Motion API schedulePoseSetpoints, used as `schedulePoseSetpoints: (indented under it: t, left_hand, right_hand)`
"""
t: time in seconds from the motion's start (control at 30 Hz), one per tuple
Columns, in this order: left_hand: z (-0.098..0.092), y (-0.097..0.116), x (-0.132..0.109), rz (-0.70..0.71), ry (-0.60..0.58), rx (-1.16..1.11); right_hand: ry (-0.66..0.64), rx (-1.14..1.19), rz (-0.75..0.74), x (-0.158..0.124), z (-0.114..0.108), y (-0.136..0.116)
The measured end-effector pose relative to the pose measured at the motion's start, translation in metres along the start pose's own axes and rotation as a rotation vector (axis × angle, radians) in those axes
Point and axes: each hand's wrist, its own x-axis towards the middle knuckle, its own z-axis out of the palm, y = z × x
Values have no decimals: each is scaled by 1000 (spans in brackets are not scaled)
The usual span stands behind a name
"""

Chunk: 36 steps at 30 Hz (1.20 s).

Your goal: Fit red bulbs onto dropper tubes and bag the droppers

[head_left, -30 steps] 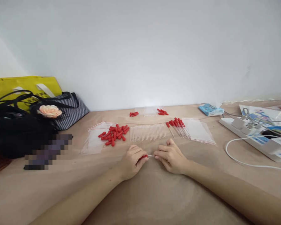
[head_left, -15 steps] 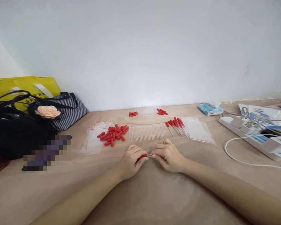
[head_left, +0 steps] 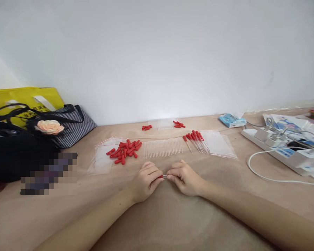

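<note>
My left hand (head_left: 146, 181) is closed on a red rubber bulb (head_left: 160, 176), of which only the end shows past the fingertips. Opposite it, my right hand (head_left: 185, 178) pinches a thin clear dropper tube (head_left: 165, 176), whose visible end meets the bulb's mouth. How deep the tube sits in the bulb I cannot tell. Beyond my left hand lies a heap of loose red bulbs (head_left: 125, 151). A row of clear tubes (head_left: 162, 147) lies side by side in the middle. To its right are several droppers (head_left: 196, 139) with red bulbs on their tubes.
Clear zip bags (head_left: 222, 144) lie right of the droppers, with more (head_left: 101, 158) under the heap. Smaller bulb groups (head_left: 179, 124) are near the wall. A power strip (head_left: 274, 150) with cables and a tissue pack (head_left: 232, 120) stand right; bags (head_left: 75, 118) crowd the left.
Both hands have come slightly closer together, and less of the bulb and tube shows between them. The whole view has shifted a little.
</note>
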Motion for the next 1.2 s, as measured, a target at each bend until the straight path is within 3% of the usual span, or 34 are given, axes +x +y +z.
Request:
schedulePoseSetpoints:
  t: [0.17, 0.33, 0.4, 0.53, 0.63, 0.77, 0.9, 1.2]
  left_hand:
    - [1, -1, -1, -22, -2, -3]
    - [-2, -4, 0, -198, -54, -31]
    - [-3, -7, -1, -321, -38, -48]
    - [-3, -12, -3, -492, -14, -91]
    - [-3, -13, -3, -471, -45, -97]
    - [-4, -10, -2, -468, -61, -105]
    - [-6, -10, -1, -465, -76, -100]
    - [-5, -11, 0, -444, -90, -100]
  right_hand:
    - [-43, 46, 11, 3, -3, -1]
    - [-80, 12, -1, 6, -16, 1]
    - [-61, 48, 90, 7, -26, 10]
    - [140, -43, 468, 12, -46, 47]
    - [176, -169, 686, 21, -52, 77]
    - [182, -235, 754, 32, -43, 95]
    - [184, -281, 820, 36, -34, 97]
    - [131, -337, 849, 41, -37, 86]
